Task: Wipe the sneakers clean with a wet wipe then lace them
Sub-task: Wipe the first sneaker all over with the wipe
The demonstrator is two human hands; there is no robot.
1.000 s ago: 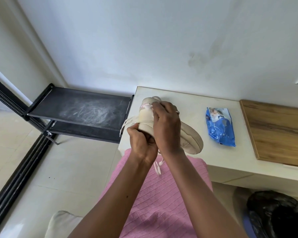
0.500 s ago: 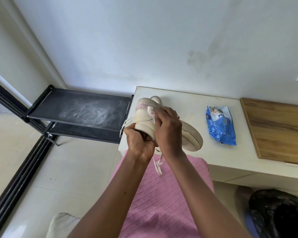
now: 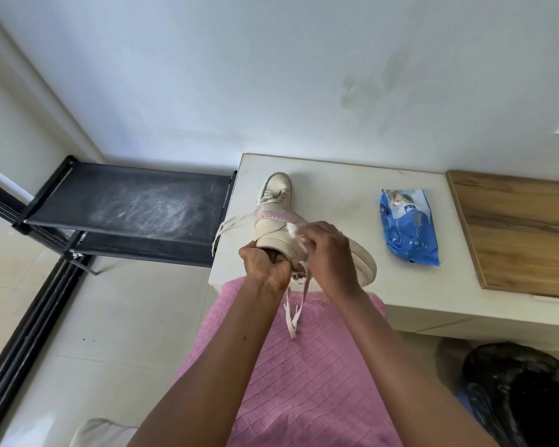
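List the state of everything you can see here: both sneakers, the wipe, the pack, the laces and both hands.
held sneaker, tipped sideways, sole facing right.
other sneaker, standing on the table, partly hidden.
wet wipe, crumpled, pressed against the held sneaker.
laces, loose, dangling.
wipes pack, lying flat on the table.
left hand, gripping the held sneaker.
right hand, pinching the wet wipe.

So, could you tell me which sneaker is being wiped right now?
The nearer sneaker, gripped by the left hand, with the right hand pressing a wipe on it; the other sneaker stands untouched behind.
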